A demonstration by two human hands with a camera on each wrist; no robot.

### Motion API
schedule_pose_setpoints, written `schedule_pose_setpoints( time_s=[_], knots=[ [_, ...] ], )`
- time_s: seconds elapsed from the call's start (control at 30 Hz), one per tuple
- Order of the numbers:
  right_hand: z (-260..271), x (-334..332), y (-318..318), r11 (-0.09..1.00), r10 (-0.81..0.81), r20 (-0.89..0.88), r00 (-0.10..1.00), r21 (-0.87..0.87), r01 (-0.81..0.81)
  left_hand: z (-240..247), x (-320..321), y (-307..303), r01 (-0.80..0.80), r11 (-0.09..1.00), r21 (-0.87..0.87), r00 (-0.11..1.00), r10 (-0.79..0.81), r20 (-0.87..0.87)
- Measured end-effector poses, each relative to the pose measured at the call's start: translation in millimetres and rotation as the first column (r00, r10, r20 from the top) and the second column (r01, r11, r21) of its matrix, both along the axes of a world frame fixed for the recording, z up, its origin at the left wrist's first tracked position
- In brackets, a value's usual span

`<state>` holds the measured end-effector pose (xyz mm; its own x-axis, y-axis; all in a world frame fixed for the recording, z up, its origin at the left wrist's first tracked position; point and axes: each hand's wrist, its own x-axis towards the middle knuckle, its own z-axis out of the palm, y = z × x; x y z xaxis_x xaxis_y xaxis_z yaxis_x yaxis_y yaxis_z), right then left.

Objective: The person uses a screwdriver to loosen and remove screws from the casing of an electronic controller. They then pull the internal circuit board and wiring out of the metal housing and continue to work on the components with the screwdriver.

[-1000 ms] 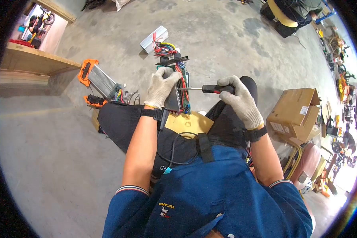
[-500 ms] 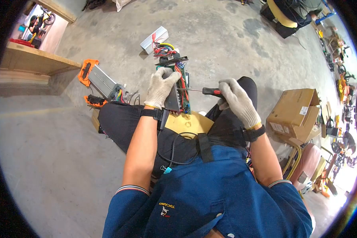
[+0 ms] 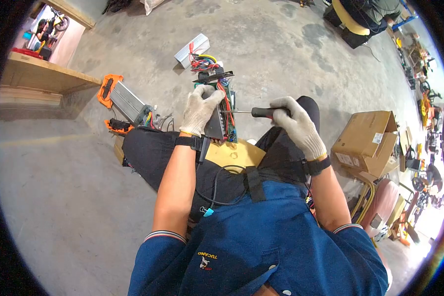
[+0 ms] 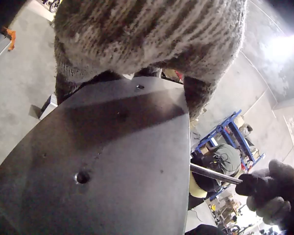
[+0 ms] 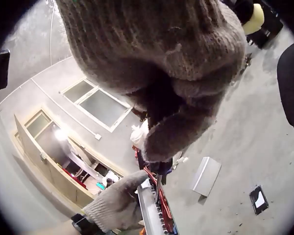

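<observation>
My gloved left hand (image 3: 199, 109) grips the upper end of a controller unit with a dark metal plate (image 3: 214, 124) on one side. Along its exposed inside, a green circuit board and red wires (image 3: 227, 111) show. My right hand (image 3: 297, 127), gloved too, holds a screwdriver (image 3: 261, 113) by its black handle. Its shaft (image 4: 215, 174) reaches level to the plate's edge, where a row of components (image 5: 160, 213) runs along the board. In the left wrist view the plate (image 4: 127, 156) shows a few holes. The tip itself is hidden there behind the plate.
A yellow board (image 3: 234, 153) lies between the person's legs. A silver casing (image 3: 192, 49) is on the floor ahead, with bundled wires (image 3: 204, 62) beside it. Left of the knee sits a finned controller (image 3: 128, 101) with orange end pieces. A cardboard box (image 3: 365, 140) stands at the right.
The fingers of my right hand loosened, shifted along the screwdriver handle and closed round it again, and the handle has turned. My left hand and the unit stay in place.
</observation>
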<state>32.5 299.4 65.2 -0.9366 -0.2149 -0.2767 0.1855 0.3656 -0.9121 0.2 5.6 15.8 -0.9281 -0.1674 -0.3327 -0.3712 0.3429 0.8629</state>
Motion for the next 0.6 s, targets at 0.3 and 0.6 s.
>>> schedule_pose_setpoints(
  time_s=[0.3,0.6],
  knots=[
    [28,-4,-6,0.994,-0.072,0.346,0.935,-0.054,0.097,1,1,3,-0.018,1.000,-0.013,1.000,0.018,-0.016],
    [29,-1,-19,0.979,-0.201,0.295,0.934,0.034,0.200,0,1,2,-0.013,1.000,0.005,1.000,0.013,-0.009]
  ],
)
